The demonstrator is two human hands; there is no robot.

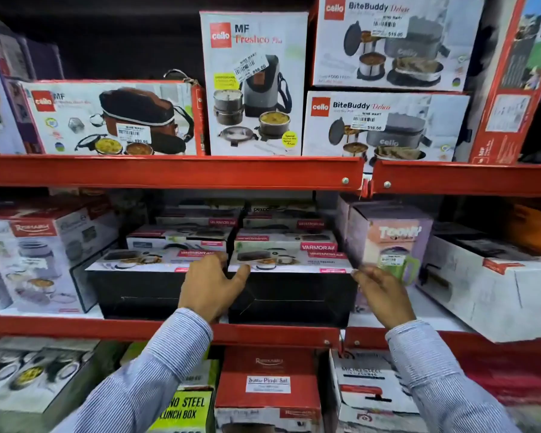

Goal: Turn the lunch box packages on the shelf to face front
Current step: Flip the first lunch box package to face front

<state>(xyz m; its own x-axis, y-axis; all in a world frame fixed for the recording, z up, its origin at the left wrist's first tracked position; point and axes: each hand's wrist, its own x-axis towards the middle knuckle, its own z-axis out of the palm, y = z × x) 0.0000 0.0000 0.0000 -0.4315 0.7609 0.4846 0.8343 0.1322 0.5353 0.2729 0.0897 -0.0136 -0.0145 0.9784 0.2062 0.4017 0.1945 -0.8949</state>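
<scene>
Centrally on the middle shelf, the Varmora box shows its black side. The left hand pinches its upper left corner, fingers in the gap beside the neighbouring box. The right hand meets its right edge, blurred, so I cannot tell its grip.

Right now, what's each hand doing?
Left hand: grips the right Varmora box at its left edge.
Right hand: at that box's right corner; blurred, cannot tell.

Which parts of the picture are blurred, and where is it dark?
In the head view, the right hand is motion-blurred, the left hand on the black box sharper; print on the upper boxes reads clearly; the upper-left corner is dark.
</scene>
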